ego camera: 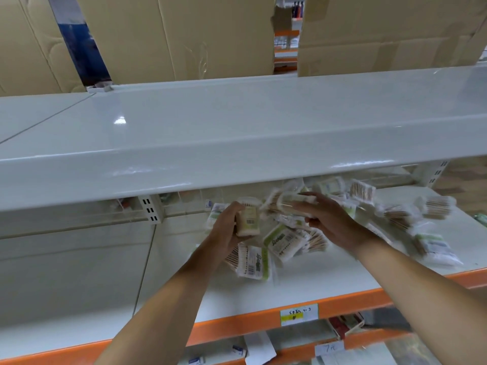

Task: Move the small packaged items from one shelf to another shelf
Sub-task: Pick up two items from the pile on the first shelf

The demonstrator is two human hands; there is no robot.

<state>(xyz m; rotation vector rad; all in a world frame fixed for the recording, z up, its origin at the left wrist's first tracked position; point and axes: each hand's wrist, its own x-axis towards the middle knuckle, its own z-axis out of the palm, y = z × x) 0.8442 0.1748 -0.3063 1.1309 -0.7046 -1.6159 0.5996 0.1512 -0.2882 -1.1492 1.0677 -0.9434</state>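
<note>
Several small clear packets of cotton swabs [283,239] lie in a loose heap on the middle shelf [263,293] with the orange front edge. My left hand [229,227] is closed around a small round tub of swabs [247,217], held upright just under the upper shelf. My right hand [332,219] grips a bundle of swab packets [287,202] above the heap. More packets [432,206] lie scattered to the right. The image is motion-blurred around the hands.
A wide white upper shelf [237,127] juts out above the hands, bare on top. Large cardboard boxes [174,35] stand behind it. A price label [299,313] sits on the orange edge. Lower shelves hold small boxes [345,325].
</note>
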